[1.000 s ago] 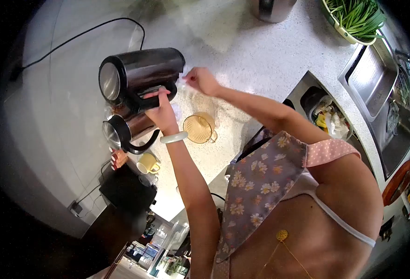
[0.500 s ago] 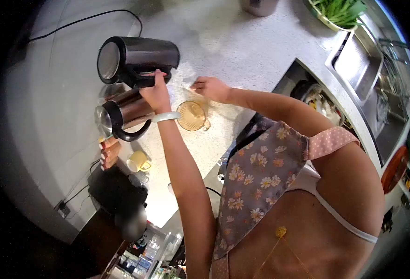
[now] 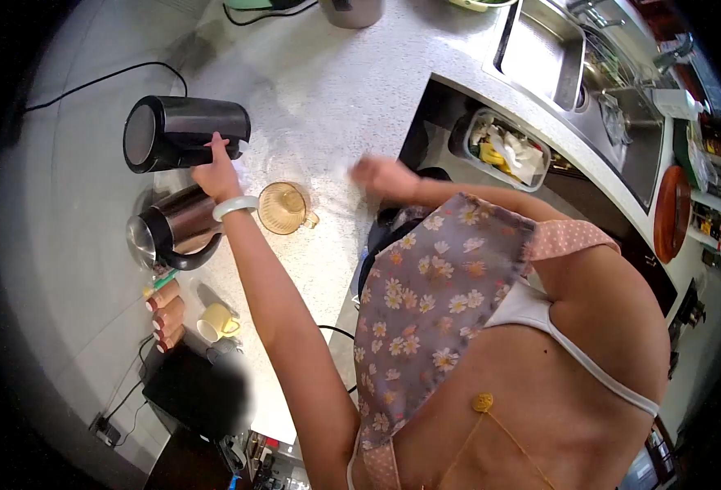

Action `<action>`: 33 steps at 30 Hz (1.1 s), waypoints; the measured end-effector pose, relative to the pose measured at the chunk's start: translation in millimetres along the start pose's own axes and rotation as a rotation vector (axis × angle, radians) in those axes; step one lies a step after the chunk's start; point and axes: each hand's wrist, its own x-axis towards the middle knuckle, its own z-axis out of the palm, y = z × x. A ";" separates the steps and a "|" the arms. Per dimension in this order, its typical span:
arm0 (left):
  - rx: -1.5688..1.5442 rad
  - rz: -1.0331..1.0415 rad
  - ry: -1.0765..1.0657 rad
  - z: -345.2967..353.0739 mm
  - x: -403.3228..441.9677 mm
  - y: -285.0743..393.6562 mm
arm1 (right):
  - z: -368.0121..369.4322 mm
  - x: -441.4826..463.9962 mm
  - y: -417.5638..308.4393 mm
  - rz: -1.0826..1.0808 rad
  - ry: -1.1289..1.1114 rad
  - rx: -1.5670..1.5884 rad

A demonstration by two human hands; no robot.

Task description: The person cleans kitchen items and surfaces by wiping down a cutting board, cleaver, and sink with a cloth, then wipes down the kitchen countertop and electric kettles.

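Note:
My left hand (image 3: 217, 178), with a pale bangle at its wrist, is closed around the black handle of a dark metal electric kettle (image 3: 209, 118). Beneath that hand stands a second metal jug (image 3: 193, 216) with a black handle. An amber ribbed glass cup (image 3: 277, 214) is on the counter just right of the left wrist. My right hand (image 3: 383, 176) is over the counter's front edge, right of the cup and apart from it. Motion smears its fingers, so their shape and anything in them cannot be made out.
A yellow mug (image 3: 215, 323), several red-capped bottles (image 3: 167, 314) and a black appliance (image 3: 193, 388) stand along the wall. Below the counter (image 3: 336, 98) is a bin with waste (image 3: 511, 151). The sink (image 3: 544, 53) lies at upper right, a grey container (image 3: 352, 10) at the top.
The view has shifted, with counter things now further left. My right hand has drawn away from beside the cup toward the counter's front edge. The left hand still grips the kettle.

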 end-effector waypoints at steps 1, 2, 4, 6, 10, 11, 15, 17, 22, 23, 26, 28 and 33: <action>0.006 -0.005 -0.010 -1.9 1.6 -0.1 | 3.7 -12.1 -3.0 -0.355 -0.016 -0.233; 0.018 0.001 -0.018 -5.0 3.2 -0.8 | 2.8 -21.2 -9.0 -0.711 -0.035 -0.469; 0.046 0.022 -0.029 -13.1 6.3 -7.0 | -35.8 -4.6 11.8 -0.323 -0.038 -0.499; 0.089 0.043 -0.048 -21.7 1.3 -17.2 | -116.1 21.4 42.7 0.112 0.312 -0.387; -0.168 -0.063 -0.150 -46.7 -21.4 -17.0 | -173.3 39.9 70.5 -0.132 0.811 -0.893; -0.223 -0.044 -0.103 -50.9 -33.7 -6.9 | -156.1 38.1 65.9 -0.086 0.751 -0.912; -0.355 0.058 0.010 -67.0 -100.5 19.7 | -50.1 -12.4 17.0 -0.348 0.549 -0.706; -0.376 0.113 0.020 -73.1 -121.6 21.4 | 8.7 -32.7 7.6 -0.549 0.409 -0.693; -0.457 0.079 -0.033 -77.7 -169.0 27.4 | 80.3 -53.8 -41.7 -0.644 0.067 -0.667; -0.431 0.054 -0.068 -78.5 -181.1 32.9 | 72.9 -52.3 -45.6 -0.487 -0.036 -0.549; -0.435 0.105 -0.467 -78.3 -215.2 63.8 | 38.2 -43.5 -38.4 -0.172 -0.201 0.003; -0.391 0.246 -0.790 -76.2 -252.3 117.3 | 2.1 -64.9 -41.5 -0.111 -0.090 0.032; -0.633 0.844 -1.427 -39.9 -353.9 224.9 | -85.1 -133.7 -40.3 -0.001 -0.154 -0.179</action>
